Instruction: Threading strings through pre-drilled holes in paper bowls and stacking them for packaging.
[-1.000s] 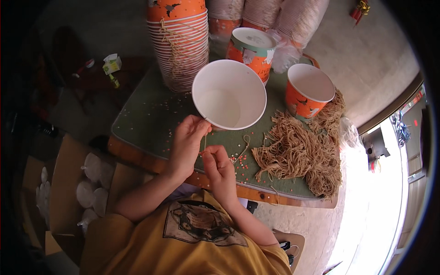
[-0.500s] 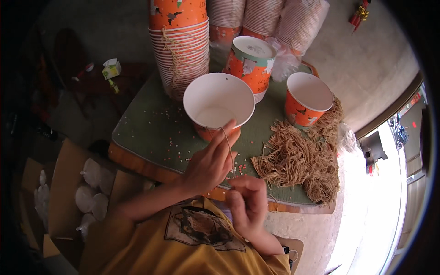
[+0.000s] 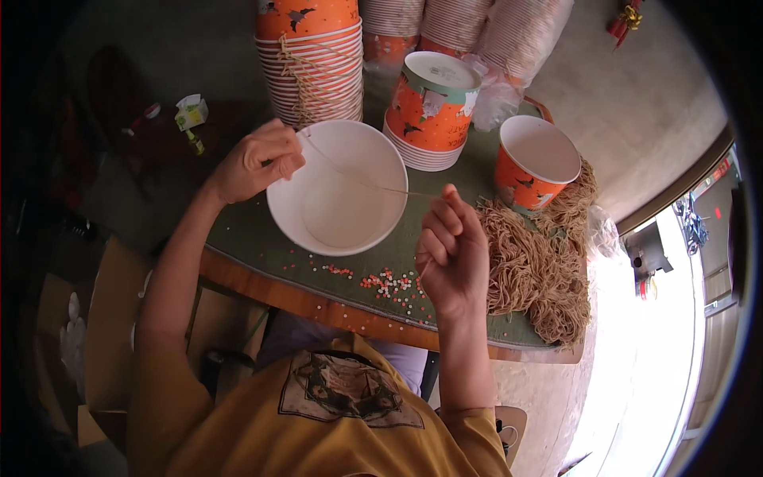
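Observation:
A large paper bucket (image 3: pixel 338 191), white inside, stands tilted on the table with its mouth toward me. A thin tan string (image 3: pixel 393 190) stretches across its mouth from the upper left rim to my right hand. My left hand (image 3: pixel 258 163) is closed at that rim, where the string's far end meets its fingers; the fingertips are partly hidden. To the right of the bucket, my right hand (image 3: pixel 455 250) is raised and pinches the other end of the string. A thick heap of tan strings (image 3: pixel 528 262) lies at the table's right side.
An upturned orange bucket stack (image 3: pixel 433 107) stands behind. A tall bucket stack (image 3: pixel 318 79), draped with strings, rises at the left. An orange bucket (image 3: pixel 536 163) stands upright beside the heap. Small paper dots (image 3: pixel 393 286) lie near the front edge. Cardboard boxes (image 3: pixel 111 326) sit lower left.
My left hand has moved from the bucket's front to its left rim. My right hand has risen, drawing the string across the mouth. The bucket has shifted left and tilted toward me.

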The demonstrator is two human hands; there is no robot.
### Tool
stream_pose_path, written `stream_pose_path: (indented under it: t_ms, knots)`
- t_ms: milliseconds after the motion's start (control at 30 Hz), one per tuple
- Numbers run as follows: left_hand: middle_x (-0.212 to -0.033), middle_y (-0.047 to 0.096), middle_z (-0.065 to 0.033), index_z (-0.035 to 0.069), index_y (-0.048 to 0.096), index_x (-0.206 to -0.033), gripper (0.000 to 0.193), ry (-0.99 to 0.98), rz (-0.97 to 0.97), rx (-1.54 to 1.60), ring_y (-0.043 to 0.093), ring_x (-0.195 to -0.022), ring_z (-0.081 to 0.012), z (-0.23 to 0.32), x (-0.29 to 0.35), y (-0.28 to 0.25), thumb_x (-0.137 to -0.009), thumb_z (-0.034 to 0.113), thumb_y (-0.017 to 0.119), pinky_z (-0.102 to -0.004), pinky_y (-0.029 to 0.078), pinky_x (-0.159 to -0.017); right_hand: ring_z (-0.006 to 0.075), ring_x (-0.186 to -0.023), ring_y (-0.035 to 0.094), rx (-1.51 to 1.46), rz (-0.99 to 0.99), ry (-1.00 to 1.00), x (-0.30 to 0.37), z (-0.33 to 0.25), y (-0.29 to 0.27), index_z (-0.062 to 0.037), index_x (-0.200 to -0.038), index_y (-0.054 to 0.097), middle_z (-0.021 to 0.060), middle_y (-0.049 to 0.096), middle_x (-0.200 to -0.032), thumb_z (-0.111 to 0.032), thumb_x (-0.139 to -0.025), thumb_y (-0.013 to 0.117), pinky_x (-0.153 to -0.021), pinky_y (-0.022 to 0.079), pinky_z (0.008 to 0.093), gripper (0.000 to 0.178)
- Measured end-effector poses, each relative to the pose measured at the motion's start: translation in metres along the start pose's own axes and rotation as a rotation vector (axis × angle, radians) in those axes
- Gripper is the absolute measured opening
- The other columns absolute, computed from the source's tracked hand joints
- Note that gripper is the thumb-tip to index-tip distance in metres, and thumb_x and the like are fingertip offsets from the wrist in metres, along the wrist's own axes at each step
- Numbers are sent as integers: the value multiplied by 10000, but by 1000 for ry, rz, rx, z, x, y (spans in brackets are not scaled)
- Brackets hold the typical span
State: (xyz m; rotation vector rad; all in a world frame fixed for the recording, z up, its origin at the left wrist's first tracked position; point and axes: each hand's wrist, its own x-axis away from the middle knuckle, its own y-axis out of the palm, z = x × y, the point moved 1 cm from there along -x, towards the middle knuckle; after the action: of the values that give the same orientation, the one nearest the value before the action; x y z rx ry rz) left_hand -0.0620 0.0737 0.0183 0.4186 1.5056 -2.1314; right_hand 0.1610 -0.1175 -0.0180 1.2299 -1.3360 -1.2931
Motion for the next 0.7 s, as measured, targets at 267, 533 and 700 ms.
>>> stream_pose_path:
  t_ms: [267,533,700]
  knots:
    - [-1109,571,-131,16,467,-1153,470,-347,318,375,609,-846,-137,127,26,86,-811,167,753,-238,491,-568,38,-483,220,-93,12,-27,-13,19,-12,-23,-1044,528,-44,320,-651,-97,-974,502,-393,198,195,105]
    - [-774,579,1,23,519,-976,131,-944,-73,1238,542,-687,-48,140,21,119,-967,146,563,-208,464,-575,29,-489,250,306,65,-244,-4,16,-16,-60,-1042,530,-49,378,-655,-168,-971,527,-411,205,190,129]
    - [-722,530,17,5,510,-899,97,-765,13,936,483,-660,-30,127,30,121,-946,77,555,-225,434,-572,38,-499,369,801,186,-390,4,-3,-35,-78,-1047,542,-21,497,-665,-187,-983,522,-446,296,190,128]
